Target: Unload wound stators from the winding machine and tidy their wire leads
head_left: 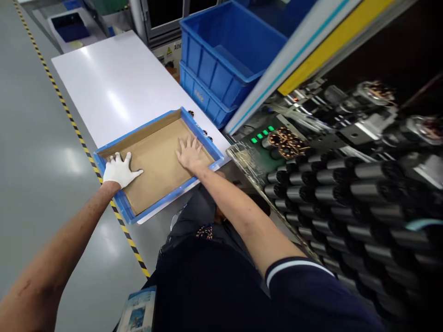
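A shallow tray with blue edges and a brown cardboard lining lies at the near end of the white table. My left hand, in a white glove, rests with spread fingers at the tray's left end, over the lining and near the rim. Bare and also spread, my right hand lies flat on the lining toward the right end. Neither hand holds anything.
Two stacked blue crates stand right of the white table. Small copper-wound parts sit beyond the tray. At right, a machine holds rows of dark cylinders and copper-wound parts. Black-and-yellow tape marks the floor at left.
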`<act>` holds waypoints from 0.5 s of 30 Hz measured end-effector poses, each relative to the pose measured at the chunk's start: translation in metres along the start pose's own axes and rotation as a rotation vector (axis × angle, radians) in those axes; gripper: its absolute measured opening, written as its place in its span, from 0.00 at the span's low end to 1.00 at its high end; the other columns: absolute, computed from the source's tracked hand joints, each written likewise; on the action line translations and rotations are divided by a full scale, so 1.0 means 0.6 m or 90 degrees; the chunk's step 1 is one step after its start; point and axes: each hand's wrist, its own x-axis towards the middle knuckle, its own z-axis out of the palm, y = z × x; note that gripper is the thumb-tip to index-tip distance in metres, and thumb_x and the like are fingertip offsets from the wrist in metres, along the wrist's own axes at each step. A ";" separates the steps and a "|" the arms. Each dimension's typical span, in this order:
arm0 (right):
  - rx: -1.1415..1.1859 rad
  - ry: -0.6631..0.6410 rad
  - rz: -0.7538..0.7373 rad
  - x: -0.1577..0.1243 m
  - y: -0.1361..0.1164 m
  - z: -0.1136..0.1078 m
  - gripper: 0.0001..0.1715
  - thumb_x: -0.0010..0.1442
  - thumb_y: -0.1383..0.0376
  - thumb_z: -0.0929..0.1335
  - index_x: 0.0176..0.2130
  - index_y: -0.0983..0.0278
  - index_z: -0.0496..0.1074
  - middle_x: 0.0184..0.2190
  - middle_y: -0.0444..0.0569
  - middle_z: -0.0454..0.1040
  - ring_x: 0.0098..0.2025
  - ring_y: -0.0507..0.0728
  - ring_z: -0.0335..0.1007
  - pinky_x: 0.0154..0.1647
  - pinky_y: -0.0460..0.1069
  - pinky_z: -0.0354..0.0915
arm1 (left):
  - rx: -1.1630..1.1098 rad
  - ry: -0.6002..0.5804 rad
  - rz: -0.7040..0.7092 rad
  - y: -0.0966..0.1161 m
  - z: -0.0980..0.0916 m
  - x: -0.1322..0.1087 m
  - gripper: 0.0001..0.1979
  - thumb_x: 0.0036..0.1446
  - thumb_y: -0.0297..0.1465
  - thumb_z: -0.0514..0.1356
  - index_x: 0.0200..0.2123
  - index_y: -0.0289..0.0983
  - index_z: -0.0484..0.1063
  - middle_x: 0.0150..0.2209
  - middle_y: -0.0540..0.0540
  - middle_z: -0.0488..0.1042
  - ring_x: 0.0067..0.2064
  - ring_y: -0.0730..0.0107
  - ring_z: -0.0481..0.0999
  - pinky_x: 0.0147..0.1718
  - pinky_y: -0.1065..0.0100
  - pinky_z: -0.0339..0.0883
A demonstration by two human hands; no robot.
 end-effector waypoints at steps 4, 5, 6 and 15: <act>0.135 -0.076 -0.093 -0.140 0.005 -0.029 0.35 0.76 0.52 0.77 0.75 0.60 0.74 0.79 0.60 0.69 0.80 0.73 0.67 0.82 0.77 0.65 | 0.025 -0.039 -0.035 0.042 0.010 -0.029 0.68 0.64 0.65 0.66 0.88 0.25 0.46 0.85 0.07 0.42 0.83 -0.01 0.49 0.76 0.22 0.57; 0.178 -0.086 -0.142 -0.183 0.017 -0.041 0.34 0.76 0.53 0.78 0.74 0.59 0.75 0.78 0.59 0.71 0.80 0.71 0.68 0.83 0.75 0.66 | 0.029 -0.045 -0.035 0.057 0.016 -0.045 0.69 0.63 0.65 0.67 0.88 0.25 0.45 0.85 0.08 0.41 0.84 -0.02 0.47 0.76 0.21 0.56; 0.220 -0.087 -0.186 -0.230 0.034 -0.053 0.34 0.77 0.53 0.77 0.74 0.59 0.75 0.78 0.58 0.72 0.80 0.70 0.68 0.84 0.72 0.65 | 0.031 -0.050 -0.030 0.072 0.023 -0.064 0.70 0.62 0.66 0.67 0.88 0.26 0.45 0.86 0.09 0.40 0.84 -0.01 0.46 0.77 0.20 0.55; 0.406 0.073 -0.058 -0.687 0.236 -0.183 0.17 0.77 0.57 0.75 0.62 0.47 0.87 0.48 0.43 0.91 0.47 0.59 0.91 0.51 0.52 0.86 | -0.009 -0.062 0.068 0.131 -0.029 -0.175 0.57 0.62 0.63 0.50 0.84 0.35 0.57 0.77 0.22 0.70 0.78 0.08 0.65 0.70 0.21 0.67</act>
